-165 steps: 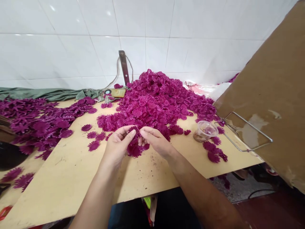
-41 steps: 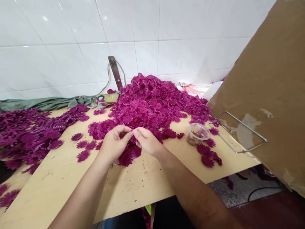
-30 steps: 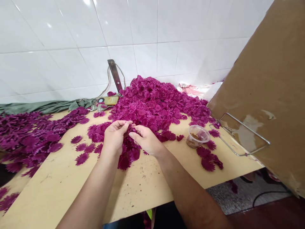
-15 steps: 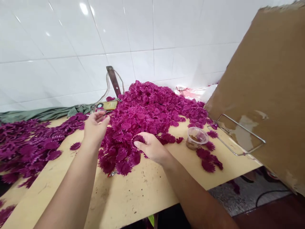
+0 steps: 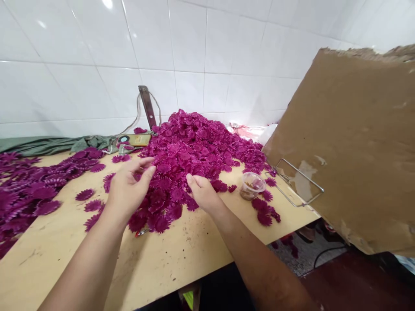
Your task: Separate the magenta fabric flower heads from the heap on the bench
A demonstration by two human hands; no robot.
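Observation:
A large heap of magenta fabric flower pieces [image 5: 197, 144] with fringed edges lies on the table in front of me. My left hand [image 5: 131, 181] is over the left side of the heap, thumb and fingers apart, with no piece visible between them. My right hand [image 5: 202, 192] is at the heap's front right, fingers curled and thumb pressed forward. What it pinches, if anything, blends into the magenta behind it. Several loose pieces [image 5: 84, 195] lie on the table around my left wrist.
More magenta pieces [image 5: 35, 194] spread along the left. A clear plastic cup [image 5: 252, 186] with brown contents stands right of the heap, near a bent wire frame [image 5: 301, 183] and a large cardboard sheet [image 5: 353, 142]. At the back are a yellow device [image 5: 138, 140] and green cloth [image 5: 55, 145].
The view has shifted to the right. More loose pieces now lie by my left wrist. The flower piece seen in my right hand before is no longer clearly visible there.

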